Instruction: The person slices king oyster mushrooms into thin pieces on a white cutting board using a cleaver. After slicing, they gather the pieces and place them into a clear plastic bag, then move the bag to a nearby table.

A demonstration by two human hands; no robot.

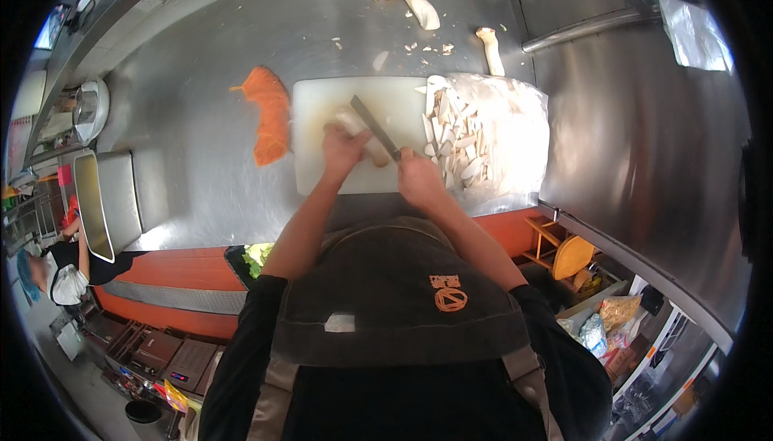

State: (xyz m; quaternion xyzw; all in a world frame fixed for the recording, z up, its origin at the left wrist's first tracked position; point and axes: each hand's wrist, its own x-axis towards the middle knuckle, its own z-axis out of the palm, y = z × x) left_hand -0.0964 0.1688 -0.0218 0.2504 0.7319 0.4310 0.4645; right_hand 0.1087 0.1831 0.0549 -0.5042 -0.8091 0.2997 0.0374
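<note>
A white cutting board (311,178) lies on the steel worktop in front of me. On it rests a king oyster mushroom (375,150), with my left hand (344,148) closed around its side. My right hand (420,176) grips a knife (373,125), whose blade slants up and left along the mushroom's right side; whether it touches is hard to tell. Sliced mushroom pieces (462,145) are heaped at the mouth of a clear plastic bag (519,133), against the board's right edge. Whole king oyster mushrooms (421,7) lie beyond the board, one of them (491,51) behind the bag.
An orange cloth (269,115) lies left of the board. A deep metal container (118,202) stands at the worktop's left edge. Mushroom scraps (447,49) dot the far steel surface. Another person (63,272) is at the far left. A steel panel (640,139) bounds the right side.
</note>
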